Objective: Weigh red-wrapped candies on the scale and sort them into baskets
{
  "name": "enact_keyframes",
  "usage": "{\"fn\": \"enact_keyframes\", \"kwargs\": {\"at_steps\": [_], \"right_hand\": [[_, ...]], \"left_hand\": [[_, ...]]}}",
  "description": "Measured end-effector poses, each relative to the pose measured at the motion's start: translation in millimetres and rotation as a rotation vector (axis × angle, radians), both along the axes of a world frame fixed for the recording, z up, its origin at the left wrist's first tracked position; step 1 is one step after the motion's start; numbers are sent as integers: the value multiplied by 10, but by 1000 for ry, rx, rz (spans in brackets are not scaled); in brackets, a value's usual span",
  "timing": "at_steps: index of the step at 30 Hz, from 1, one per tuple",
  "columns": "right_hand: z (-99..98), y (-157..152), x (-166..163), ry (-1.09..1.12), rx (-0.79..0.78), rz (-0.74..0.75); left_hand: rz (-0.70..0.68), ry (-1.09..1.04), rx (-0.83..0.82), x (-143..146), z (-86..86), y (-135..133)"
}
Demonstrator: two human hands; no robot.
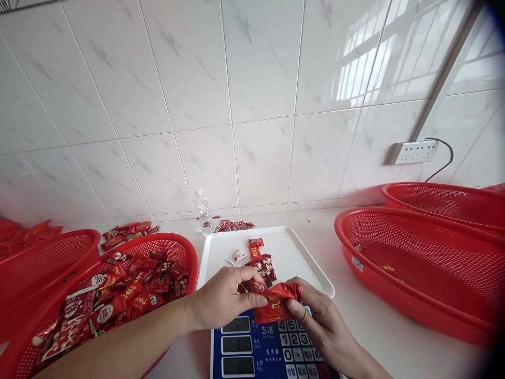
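Over the front of the scale, both my hands meet at a small red bag (274,310) with gold lettering. My right hand (321,318) grips its right side, thumb in front. Closed at the bag's left end, my left hand (226,300) pinches a small red-wrapped candy (257,287) against the bag's top edge; fingers partly hide it. Just beyond, several wrapped candies lie on the white weighing tray (307,261): a white one (237,256), small red ones (255,243) and dark brown-red packets (269,266).
A red basket (185,247) full of wrapped sweets stands left, another basket (84,245) beside it. More red baskets (410,295) are at right, the nearer with a few sweets. A clear bottle (204,213) and candy packets (234,225) sit behind the scale (262,352). A power strip (414,152) is on the wall.
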State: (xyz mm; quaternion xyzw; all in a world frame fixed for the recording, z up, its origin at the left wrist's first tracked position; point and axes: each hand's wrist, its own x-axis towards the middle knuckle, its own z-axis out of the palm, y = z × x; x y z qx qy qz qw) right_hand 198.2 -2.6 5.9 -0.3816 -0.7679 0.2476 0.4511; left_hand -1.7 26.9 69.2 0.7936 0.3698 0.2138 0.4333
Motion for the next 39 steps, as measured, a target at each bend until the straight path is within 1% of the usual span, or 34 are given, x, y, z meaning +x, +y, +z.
{"fn": "enact_keyframes", "kwargs": {"at_steps": [2,3,5,7,9,11,14,17,20,23,25,27,29,31,34,36,39], "right_hand": [[-18,27,21,34,-48,-62],[-36,55,42,48,-44,-128],[-87,142,106,32,19,-325],[-148,254,192,-56,116,-557],[-209,361,275,-178,189,-720],[-263,432,329,-307,248,-781],[-325,460,346,-483,324,-761],[-360,438,317,-576,301,-685],[-363,422,289,-601,229,-570],[-334,409,277,-596,211,-492],[-305,391,271,-591,226,-494],[-277,367,264,-583,252,-533],[-259,347,254,-569,268,-571],[-252,340,242,-548,266,-562],[-250,349,223,-508,249,-470],[-242,357,213,-503,234,-410],[-216,351,209,-527,233,-377]], "left_hand": [[13,-23,-19,2,-7,69],[38,-33,-6,2,-20,109],[119,3,79,-10,-65,208],[194,129,222,-38,-133,320],[184,280,319,-63,-211,427],[106,391,313,-60,-278,515],[21,503,226,12,-339,606],[-23,549,201,115,-354,673],[-37,536,183,162,-325,727],[-61,488,120,107,-264,762],[-96,472,77,31,-226,775],[-112,459,69,-43,-203,778],[-101,444,86,-83,-199,769],[-66,451,101,-73,-210,752],[24,498,113,16,-259,737],[75,517,146,87,-320,748],[73,516,230,158,-439,779]]}}
